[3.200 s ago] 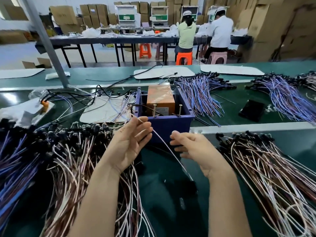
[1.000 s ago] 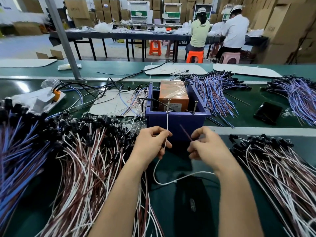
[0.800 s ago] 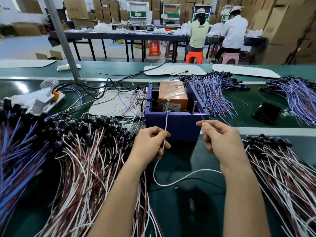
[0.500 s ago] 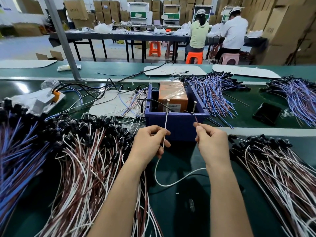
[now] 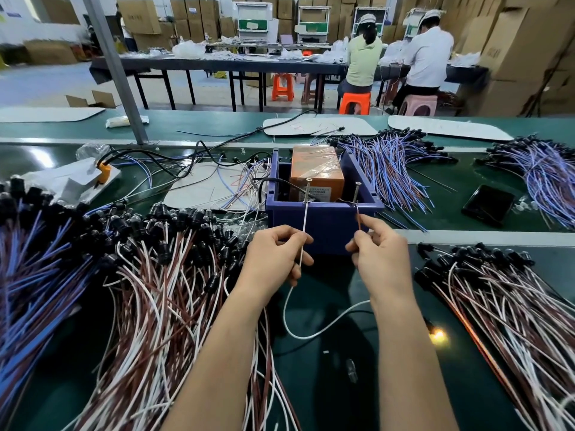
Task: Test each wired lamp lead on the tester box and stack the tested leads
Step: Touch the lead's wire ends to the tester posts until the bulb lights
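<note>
At 5 o'clock a little lamp (image 5: 438, 335) glows, so this lead (image 5: 306, 338) seems good; the left hand (image 5: 277, 259) pinches its white wire (image 5: 304, 231), the right hand (image 5: 381, 256) its brown wire (image 5: 359, 219), tips touching pins on the blue tester box (image 5: 326, 230) at 12 o'clock. I guess the 3 o'clock pile (image 5: 497, 300) is done and the bigger 9 o'clock pile (image 5: 161, 275) waits. The box's label (image 5: 317, 190) is too small to read.

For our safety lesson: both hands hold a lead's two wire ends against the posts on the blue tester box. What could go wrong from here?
The left hand and right hand pinch the white wire and brown wire just below the metal posts; a slipped fingertip could touch possibly live metal. The lit lamp lies beside the right pile of leads, so its lead might tangle there.
</note>
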`<move>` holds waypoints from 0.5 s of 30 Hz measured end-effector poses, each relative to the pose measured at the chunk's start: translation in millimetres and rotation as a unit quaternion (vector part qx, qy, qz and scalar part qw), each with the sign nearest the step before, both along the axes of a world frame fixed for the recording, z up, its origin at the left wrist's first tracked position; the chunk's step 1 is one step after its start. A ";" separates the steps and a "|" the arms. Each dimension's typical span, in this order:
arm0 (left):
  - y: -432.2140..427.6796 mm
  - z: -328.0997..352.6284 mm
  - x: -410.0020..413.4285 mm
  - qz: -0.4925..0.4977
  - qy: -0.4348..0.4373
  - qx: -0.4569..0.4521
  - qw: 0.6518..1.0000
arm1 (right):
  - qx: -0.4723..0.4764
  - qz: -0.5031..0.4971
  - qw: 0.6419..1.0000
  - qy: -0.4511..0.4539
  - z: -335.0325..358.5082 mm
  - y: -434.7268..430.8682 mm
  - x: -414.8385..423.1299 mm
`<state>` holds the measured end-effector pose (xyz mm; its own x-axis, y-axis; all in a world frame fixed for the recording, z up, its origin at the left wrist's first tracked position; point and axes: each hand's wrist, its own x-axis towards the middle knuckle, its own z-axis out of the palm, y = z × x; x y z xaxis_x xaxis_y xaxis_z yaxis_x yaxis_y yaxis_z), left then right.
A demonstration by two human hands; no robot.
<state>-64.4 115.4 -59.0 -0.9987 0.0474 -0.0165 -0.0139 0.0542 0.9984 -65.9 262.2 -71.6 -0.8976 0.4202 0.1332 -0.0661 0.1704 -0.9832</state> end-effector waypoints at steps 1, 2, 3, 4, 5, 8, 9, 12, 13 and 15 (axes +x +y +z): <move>0.3 -0.1 0.1 0.000 0.000 0.000 1.000 | 0.002 -0.001 1.000 0.003 0.0 -0.2 0.5; 0.4 -0.2 0.0 0.001 0.000 0.000 1.000 | 0.004 -0.002 1.000 0.005 0.4 -0.7 1.2; 0.6 -0.4 0.0 0.002 0.000 0.000 1.000 | 0.005 -0.004 1.000 0.007 0.6 -1.0 1.7; 0.7 -0.5 -0.1 0.002 0.001 0.000 1.000 | 0.001 -0.006 1.000 0.008 0.6 -1.1 1.8; 0.8 -0.7 -0.4 0.002 0.001 0.000 1.000 | -0.005 -0.010 1.000 0.009 0.3 -0.8 1.2; 1.0 -1.3 -1.5 -0.001 0.002 0.002 1.000 | -0.013 -0.016 1.000 0.009 -1.2 0.9 -0.2; 1.0 -1.6 -1.7 -0.001 0.002 0.003 1.000 | -0.012 -0.018 1.000 0.007 -1.8 1.3 -0.4; 1.0 -2.6 -1.7 -0.002 0.002 0.000 1.000 | -0.009 -0.020 1.000 0.002 -2.8 1.7 -0.2; 0.9 -2.7 -1.7 -0.001 0.002 -0.001 1.000 | -0.007 -0.020 1.000 0.000 -2.8 1.4 -0.3; 0.6 -3.1 -2.1 -0.001 0.002 -0.001 1.000 | -0.007 -0.018 1.000 -0.004 -2.4 0.9 -0.1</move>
<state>-66.5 116.1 -62.0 -0.9987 0.0491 -0.0126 -0.0097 0.0572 0.9983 -65.9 263.2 -73.9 -0.8827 0.4544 0.1196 -0.0515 0.1593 -0.9859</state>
